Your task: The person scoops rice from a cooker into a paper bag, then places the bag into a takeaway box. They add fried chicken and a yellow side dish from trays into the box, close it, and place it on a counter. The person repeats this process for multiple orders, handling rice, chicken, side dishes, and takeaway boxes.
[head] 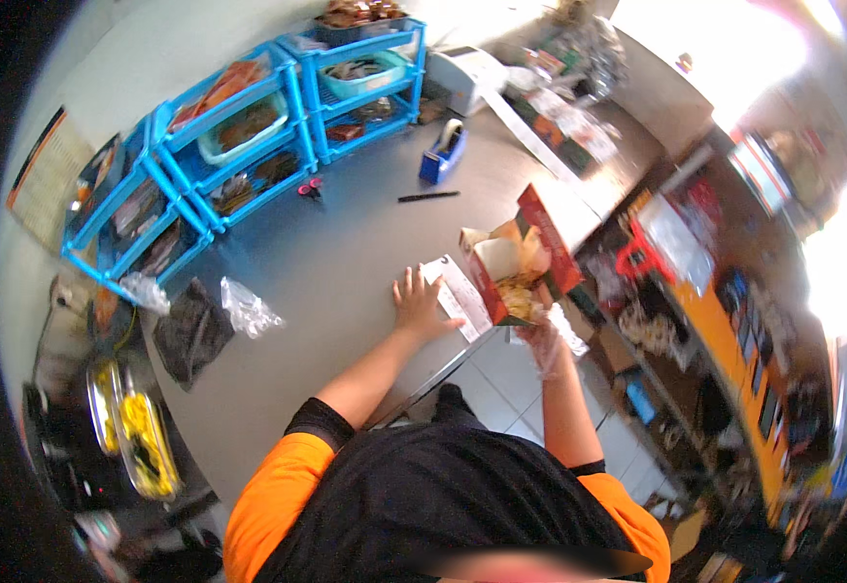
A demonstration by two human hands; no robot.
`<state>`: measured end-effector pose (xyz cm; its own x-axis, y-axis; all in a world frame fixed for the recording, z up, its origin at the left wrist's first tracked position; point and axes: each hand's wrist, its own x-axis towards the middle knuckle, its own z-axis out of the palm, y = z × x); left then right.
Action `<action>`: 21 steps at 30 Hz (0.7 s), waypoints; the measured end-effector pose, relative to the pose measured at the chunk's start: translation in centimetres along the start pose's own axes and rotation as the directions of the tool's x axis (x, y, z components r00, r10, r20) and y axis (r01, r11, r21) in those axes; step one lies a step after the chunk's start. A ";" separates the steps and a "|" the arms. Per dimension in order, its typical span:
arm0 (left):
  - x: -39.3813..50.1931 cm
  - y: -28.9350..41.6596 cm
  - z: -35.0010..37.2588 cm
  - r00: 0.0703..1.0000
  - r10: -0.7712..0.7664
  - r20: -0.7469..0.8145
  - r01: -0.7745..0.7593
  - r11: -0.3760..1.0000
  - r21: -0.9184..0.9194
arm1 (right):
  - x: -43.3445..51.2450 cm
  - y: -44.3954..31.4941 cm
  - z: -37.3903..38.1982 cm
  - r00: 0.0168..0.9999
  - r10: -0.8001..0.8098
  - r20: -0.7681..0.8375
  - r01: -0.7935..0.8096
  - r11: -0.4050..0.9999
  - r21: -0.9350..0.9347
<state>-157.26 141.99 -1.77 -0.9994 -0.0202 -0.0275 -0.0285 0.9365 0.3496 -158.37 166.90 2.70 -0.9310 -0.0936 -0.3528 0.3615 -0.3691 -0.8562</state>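
My left hand [421, 304] lies palm down on the grey tabletop [336, 291], fingers spread. Its thumb and fingertips rest at the edge of a white printed paper slip [461, 300]. A thin clear plastic glove covers my right hand [542, 341], which grips the near side of a red open-lidded cardboard box [493, 289]. Inside the box are pale wrapping paper [498, 259] and some yellowish-brown contents [518, 295], too blurred to name. The box is just right of the slip, by the table's edge. My right fingers are partly hidden by the box and the glove.
Blue plastic shelf racks [300, 109] line the back. A blue tape dispenser [443, 151], a black pen [428, 196] and small pink-handled scissors [310, 189] lie ahead. Left are a clear plastic bag [249, 307] and a dark bag [192, 331]. Cluttered shelves [722, 342] stand right.
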 end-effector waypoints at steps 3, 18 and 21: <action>1.7 2.3 0.5 0.985 -0.168 -0.026 0.166 0.984 -0.070 | 9.6 1.2 1.2 0.978 0.157 0.140 -0.152 0.987 -0.044; -8.3 -11.7 -3.1 0.681 -0.569 -0.461 0.566 0.808 -0.161 | 13.9 -13.9 25.0 0.525 -0.718 0.457 0.851 0.432 -0.300; -9.1 -13.5 -2.5 0.647 -0.577 -0.498 0.532 0.810 -0.246 | 15.3 -14.5 41.6 0.062 -0.689 0.722 0.996 -0.008 -0.093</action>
<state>-147.82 128.62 -3.88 -0.6397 -0.7278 0.2473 -0.5598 0.6616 0.4989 -179.91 132.37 25.42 -0.3432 -0.4191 0.8405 -0.9251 -0.0041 -0.3798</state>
